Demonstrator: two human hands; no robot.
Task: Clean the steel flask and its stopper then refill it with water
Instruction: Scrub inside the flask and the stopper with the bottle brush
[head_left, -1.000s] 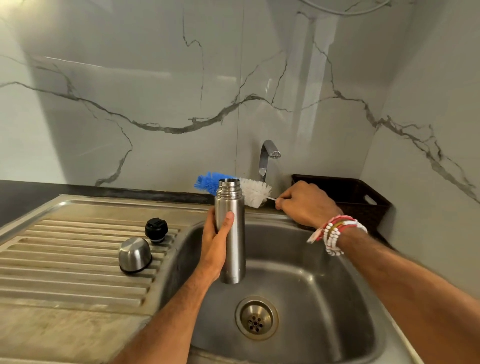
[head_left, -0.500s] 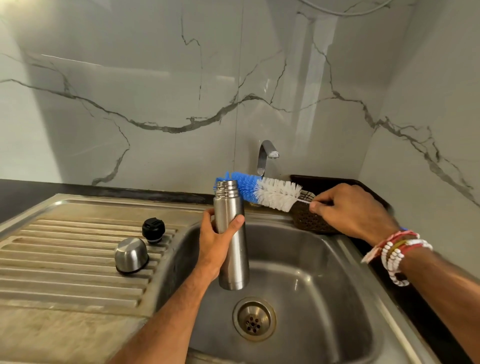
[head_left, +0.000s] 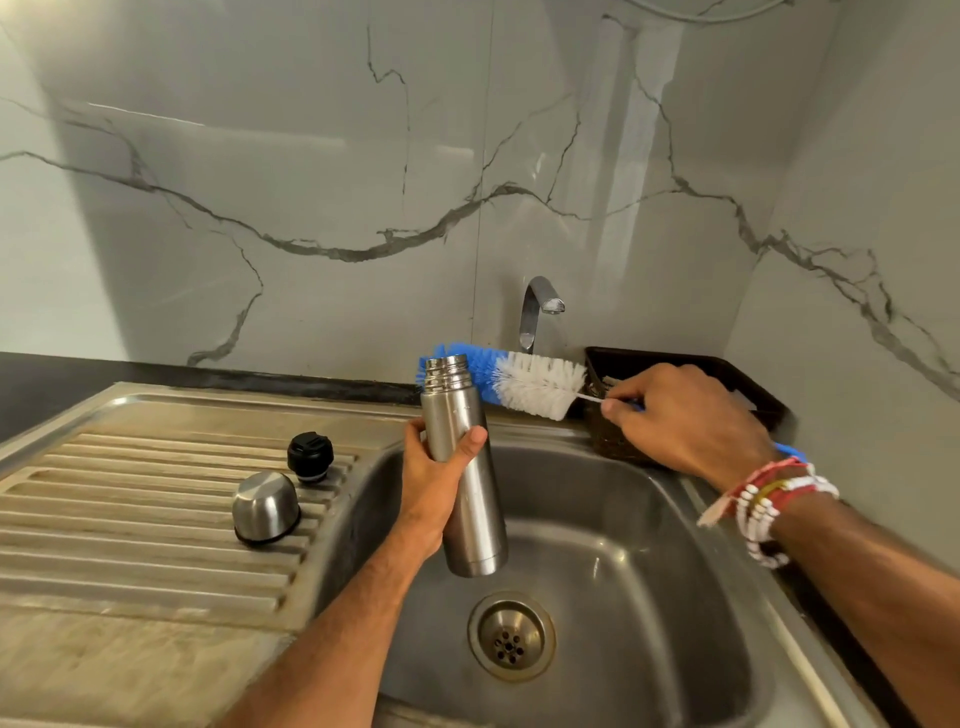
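Here, flask (head_left: 465, 467) gripped in left hand (head_left: 431, 488)

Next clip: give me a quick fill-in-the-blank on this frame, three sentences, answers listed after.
1. The left hand holds the steel flask, uncapped, over the ____.
2. The right hand holds a bottle brush with white and ____ bristles.
3. The steel cup and the ____ stopper rest on the draining board.
Missing words: sink; blue; black.
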